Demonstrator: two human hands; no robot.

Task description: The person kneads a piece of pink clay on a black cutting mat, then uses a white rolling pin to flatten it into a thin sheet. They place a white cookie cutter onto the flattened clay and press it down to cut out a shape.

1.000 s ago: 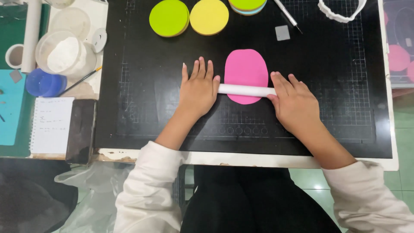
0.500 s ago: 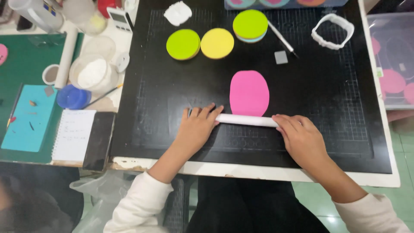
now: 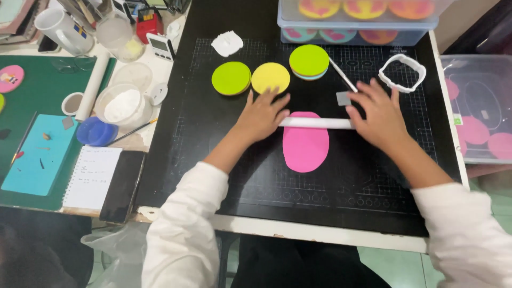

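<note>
From the head view, you are midway through rolling out the pink oval sheet (image 3: 305,145), which lies flat on the black cutting mat (image 3: 213,160) near the middle of the surface. The white rolling pin (image 3: 316,123) lies crosswise over the sheet's far end. Your left hand (image 3: 262,116) rests flat, fingers spread, on the pin's left end; your right hand (image 3: 377,116) presses open-palmed on its right end. Neither hand grips; both lie open on top of the pin.

Toward the mat's far edge sit a green disc (image 3: 231,78), a yellow disc (image 3: 270,77) and a second green disc (image 3: 309,60), close to your fingertips. A small grey square (image 3: 343,98) lies just beside your right hand, and a white cutter ring (image 3: 402,72) sits toward the far right corner.

The next stroke likely calls for even pressure from both palms, keeping the pin square across the sheet and stopping short of the discs.
</note>
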